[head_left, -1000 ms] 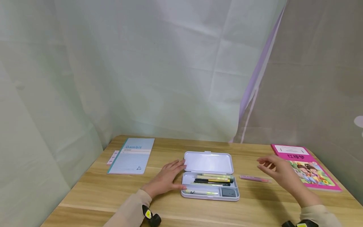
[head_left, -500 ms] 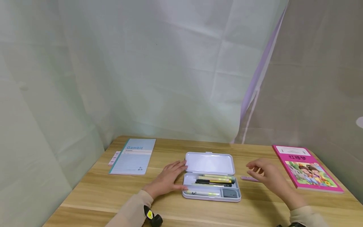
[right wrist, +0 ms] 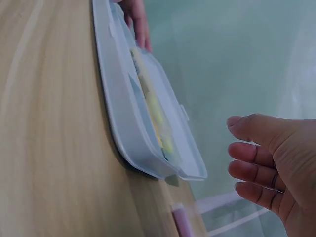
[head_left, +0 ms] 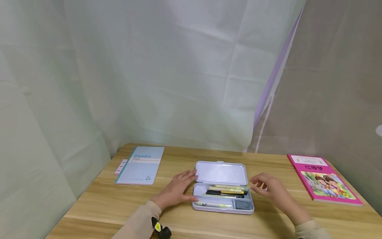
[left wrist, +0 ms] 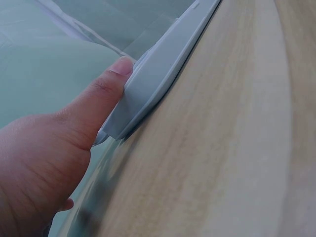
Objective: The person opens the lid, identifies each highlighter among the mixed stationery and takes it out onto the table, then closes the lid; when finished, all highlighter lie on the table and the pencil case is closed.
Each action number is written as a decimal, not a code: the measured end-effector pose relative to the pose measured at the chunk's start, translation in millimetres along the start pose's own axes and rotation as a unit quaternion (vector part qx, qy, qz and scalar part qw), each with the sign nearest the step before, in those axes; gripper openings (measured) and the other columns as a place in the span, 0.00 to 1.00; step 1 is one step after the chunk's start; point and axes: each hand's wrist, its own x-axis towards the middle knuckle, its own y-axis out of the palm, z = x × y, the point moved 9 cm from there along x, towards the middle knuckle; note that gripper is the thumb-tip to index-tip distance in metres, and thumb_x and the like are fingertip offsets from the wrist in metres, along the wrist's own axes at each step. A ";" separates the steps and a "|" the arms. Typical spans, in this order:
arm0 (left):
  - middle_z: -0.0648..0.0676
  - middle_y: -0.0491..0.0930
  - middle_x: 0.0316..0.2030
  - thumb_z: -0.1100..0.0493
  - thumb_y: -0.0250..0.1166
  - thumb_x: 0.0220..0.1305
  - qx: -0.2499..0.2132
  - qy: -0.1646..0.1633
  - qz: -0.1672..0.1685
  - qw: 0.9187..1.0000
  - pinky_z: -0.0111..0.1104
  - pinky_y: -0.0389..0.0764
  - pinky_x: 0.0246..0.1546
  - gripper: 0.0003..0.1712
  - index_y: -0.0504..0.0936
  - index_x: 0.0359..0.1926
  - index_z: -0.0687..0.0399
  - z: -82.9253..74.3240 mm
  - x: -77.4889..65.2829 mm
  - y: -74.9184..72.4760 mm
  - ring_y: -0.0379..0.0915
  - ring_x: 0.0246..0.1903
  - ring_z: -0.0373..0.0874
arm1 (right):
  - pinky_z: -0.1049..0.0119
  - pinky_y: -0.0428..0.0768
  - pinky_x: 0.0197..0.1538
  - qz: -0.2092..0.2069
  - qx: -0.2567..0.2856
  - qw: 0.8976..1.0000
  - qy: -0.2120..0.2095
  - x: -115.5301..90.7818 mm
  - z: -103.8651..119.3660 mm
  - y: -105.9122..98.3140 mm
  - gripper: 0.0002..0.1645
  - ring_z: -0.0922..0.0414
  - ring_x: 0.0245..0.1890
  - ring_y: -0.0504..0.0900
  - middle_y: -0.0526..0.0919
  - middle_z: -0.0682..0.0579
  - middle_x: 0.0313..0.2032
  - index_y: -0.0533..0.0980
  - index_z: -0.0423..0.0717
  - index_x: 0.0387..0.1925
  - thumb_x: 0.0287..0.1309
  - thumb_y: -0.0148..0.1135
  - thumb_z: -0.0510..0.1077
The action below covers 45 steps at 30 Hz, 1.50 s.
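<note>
An open pale pencil case (head_left: 199,190) lies on the wooden table with its lid (head_left: 221,172) folded back. Several pens (head_left: 226,192) fill its long compartment; a light pen (head_left: 213,204) and a dark grey block (head_left: 243,204) lie in the front ones. My left hand (head_left: 177,190) rests against the case's left side, thumb on the base's edge, fingers spread at the lid. My right hand (head_left: 270,189), fingers loosely bent and holding nothing, hovers just right of the case. In the right wrist view a pink pen (right wrist: 181,221) lies on the table; the hand mostly hides it in the head view.
To the left lies a light blue notebook (head_left: 142,166) over a pink-and-white item (head_left: 120,166). At the right stands out a pink book (head_left: 325,179) with a cartoon cover. Pale curtains (head_left: 179,73) hang behind the table's (head_left: 179,229) far edge.
My right hand has moved left, from beside the pink book across the pink pen to the case's right side. The left hand has stayed on the case.
</note>
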 end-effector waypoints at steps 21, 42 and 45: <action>0.54 0.59 0.73 0.33 0.64 0.54 -0.001 0.000 -0.002 1.000 0.53 0.59 0.70 0.48 0.65 0.69 0.53 -0.1 -1.0 0.4 0.55 0.71 0.58 | 0.74 0.76 0.28 0.043 0.016 0.999 -0.027 0.6 8.2 36.4 0.09 0.71 0.29 0.73 0.80 0.57 0.30 0.80 0.47 0.34 0.49 0.70 0.36; 0.54 0.58 0.73 0.33 0.65 0.54 -0.008 -0.006 0.002 1.000 0.53 0.59 0.70 0.48 0.65 0.69 0.52 2.3 -0.5 1.8 0.54 0.71 0.58 | 0.73 0.75 0.29 0.030 -0.099 0.992 -0.065 4.0 19.4 52.0 0.12 0.71 0.27 0.70 0.76 0.61 0.28 0.80 0.50 0.28 0.41 0.75 0.37; 0.54 0.58 0.73 0.33 0.64 0.54 -0.009 -0.006 0.002 1.000 0.53 0.59 0.70 0.48 0.64 0.69 0.53 2.3 -0.9 1.7 0.54 0.71 0.58 | 0.73 0.76 0.31 0.038 -0.122 0.990 -0.058 4.4 18.7 54.1 0.11 0.71 0.28 0.70 0.76 0.62 0.28 0.80 0.51 0.28 0.41 0.75 0.38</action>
